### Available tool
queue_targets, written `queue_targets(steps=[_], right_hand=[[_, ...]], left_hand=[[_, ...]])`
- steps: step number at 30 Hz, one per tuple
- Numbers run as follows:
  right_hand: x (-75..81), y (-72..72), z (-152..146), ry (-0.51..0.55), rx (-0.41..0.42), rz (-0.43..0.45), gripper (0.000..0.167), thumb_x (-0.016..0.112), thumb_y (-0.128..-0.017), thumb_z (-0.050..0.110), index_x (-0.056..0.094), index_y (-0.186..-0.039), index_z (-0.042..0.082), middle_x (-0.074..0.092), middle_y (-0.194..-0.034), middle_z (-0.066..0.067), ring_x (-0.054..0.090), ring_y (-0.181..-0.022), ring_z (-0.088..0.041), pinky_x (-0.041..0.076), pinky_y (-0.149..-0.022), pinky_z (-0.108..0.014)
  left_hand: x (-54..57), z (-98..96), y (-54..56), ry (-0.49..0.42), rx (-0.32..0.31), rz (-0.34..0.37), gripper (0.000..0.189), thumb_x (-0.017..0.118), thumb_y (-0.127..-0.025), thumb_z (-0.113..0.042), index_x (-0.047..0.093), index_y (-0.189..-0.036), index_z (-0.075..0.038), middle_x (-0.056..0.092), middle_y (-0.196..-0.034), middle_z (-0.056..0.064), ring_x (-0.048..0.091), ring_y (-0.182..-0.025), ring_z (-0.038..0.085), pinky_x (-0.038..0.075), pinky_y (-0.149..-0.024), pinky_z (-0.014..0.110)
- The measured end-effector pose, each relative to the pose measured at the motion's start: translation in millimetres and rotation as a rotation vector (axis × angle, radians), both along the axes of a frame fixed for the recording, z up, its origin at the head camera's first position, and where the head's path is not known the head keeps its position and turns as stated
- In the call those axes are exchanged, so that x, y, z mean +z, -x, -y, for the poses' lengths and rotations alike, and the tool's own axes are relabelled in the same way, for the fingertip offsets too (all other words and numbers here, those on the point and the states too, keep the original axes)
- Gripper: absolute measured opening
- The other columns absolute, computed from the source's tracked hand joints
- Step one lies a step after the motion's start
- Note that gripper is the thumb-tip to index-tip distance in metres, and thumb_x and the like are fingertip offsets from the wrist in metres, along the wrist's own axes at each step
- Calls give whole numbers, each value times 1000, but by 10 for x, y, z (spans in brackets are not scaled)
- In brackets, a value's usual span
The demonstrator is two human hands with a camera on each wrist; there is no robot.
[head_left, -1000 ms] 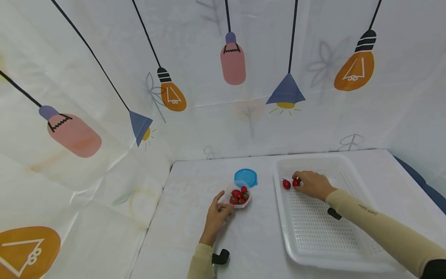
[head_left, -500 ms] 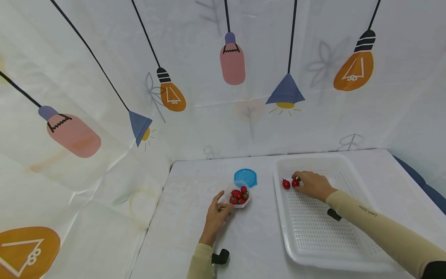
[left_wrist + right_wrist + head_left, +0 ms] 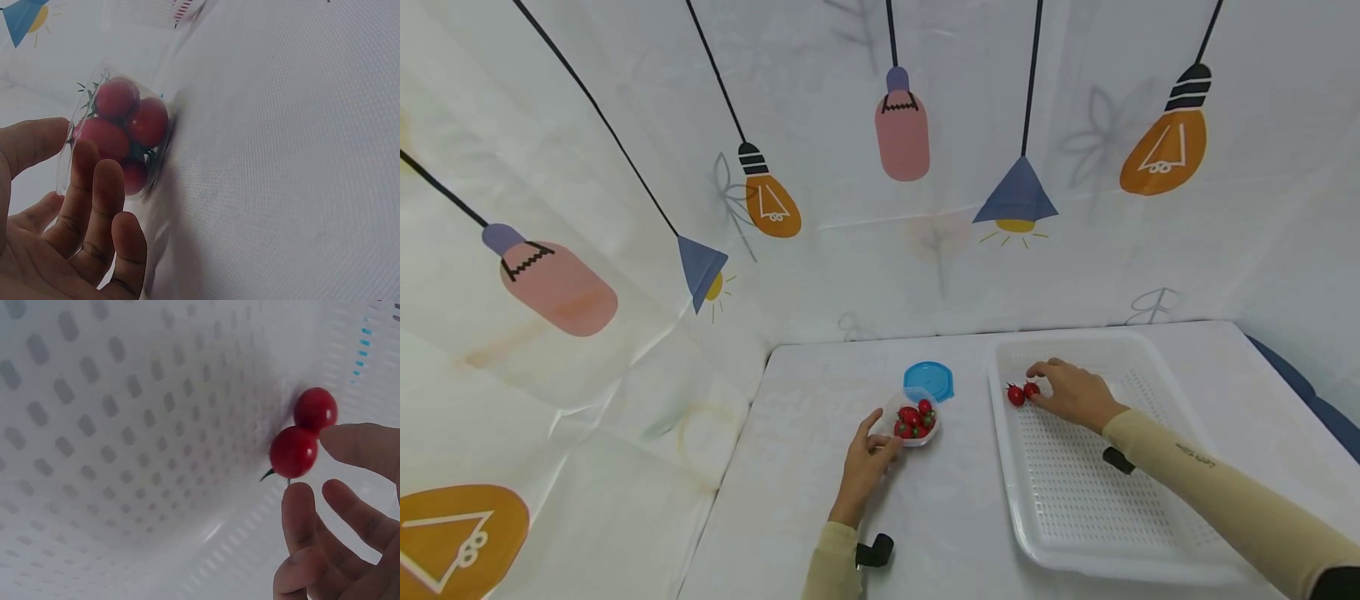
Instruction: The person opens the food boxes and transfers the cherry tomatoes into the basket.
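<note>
In the head view, my left hand (image 3: 867, 471) holds a small clear plastic container (image 3: 891, 423) at its near left side. The left wrist view shows the thumb and a finger at the rim of the container (image 3: 145, 194), with red cherry tomatoes (image 3: 103, 139) inside. My right hand (image 3: 1075, 396) is over the upper left of a white perforated tray, its thumb and fingers spread apart. Two cherry tomatoes (image 3: 294, 453) lie together there, one with a green stem. The right thumb (image 3: 362, 447) comes right up to them, while the other fingertips sit just below the nearer one.
A blue lid (image 3: 929, 380) lies on the white-covered table (image 3: 805, 408), just behind the container. The wide white tray (image 3: 1097, 500) takes up the table's right side, its raised rim all around. Behind stands a white curtain (image 3: 820, 283) printed with lamps.
My right fingers have spread from around the tomato, which has shifted slightly left against the other one. The left hand and the container have stayed put.
</note>
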State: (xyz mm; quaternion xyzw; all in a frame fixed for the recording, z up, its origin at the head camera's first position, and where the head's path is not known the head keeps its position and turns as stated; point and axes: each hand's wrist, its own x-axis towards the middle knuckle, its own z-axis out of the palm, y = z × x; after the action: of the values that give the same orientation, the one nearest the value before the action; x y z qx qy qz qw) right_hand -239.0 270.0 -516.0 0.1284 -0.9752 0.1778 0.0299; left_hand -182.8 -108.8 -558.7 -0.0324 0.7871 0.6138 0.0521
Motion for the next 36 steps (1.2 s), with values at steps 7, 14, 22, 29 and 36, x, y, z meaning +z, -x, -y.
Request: queue_targets(steps=[7, 14, 22, 29, 36], right_hand=[[112, -2, 70, 95, -2, -65, 39, 72, -91, 23, 66, -128, 10, 64, -125, -18, 66, -91, -28, 54, -61, -41], [268, -27, 263, 156, -2, -244, 31, 69, -93, 22, 68, -123, 13, 67, -120, -12, 62, -99, -29, 55, -65, -43], [419, -38, 516, 142, 40, -358, 28, 73, -90, 18, 71, -117, 12, 72, -106, -10, 64, -92, -27, 55, -64, -40], [576, -40, 749, 150, 35, -246, 31, 72, -92, 23, 68, -122, 15, 74, -103, -6, 65, -87, -22, 54, -65, -38], [747, -51, 978, 161, 41, -159, 36, 70, -94, 30, 67, -127, 17, 76, -106, -3, 65, -84, -21, 53, -63, -36]], left_hand=[[65, -29, -16, -5, 4, 3, 67, 70, -97, -26, 39, -155, -14, 70, -98, 11, 65, -89, 30, 51, -76, 38], [125, -40, -35, 13, 5, 4, 66, 69, -98, -25, 39, -155, -14, 69, -96, 8, 66, -90, 31, 52, -79, 42], [29, -21, -3, 8, 12, 13, 69, 72, -95, -31, 40, -155, -20, 70, -97, 4, 66, -87, 23, 51, -74, 34], [27, -16, 0, 6, 6, 12, 68, 72, -95, -31, 41, -155, -20, 70, -95, 4, 66, -87, 23, 52, -76, 34], [-3, -13, 16, 12, 3, 21, 67, 72, -95, -33, 41, -154, -22, 70, -96, 3, 66, -86, 20, 52, -75, 31]])
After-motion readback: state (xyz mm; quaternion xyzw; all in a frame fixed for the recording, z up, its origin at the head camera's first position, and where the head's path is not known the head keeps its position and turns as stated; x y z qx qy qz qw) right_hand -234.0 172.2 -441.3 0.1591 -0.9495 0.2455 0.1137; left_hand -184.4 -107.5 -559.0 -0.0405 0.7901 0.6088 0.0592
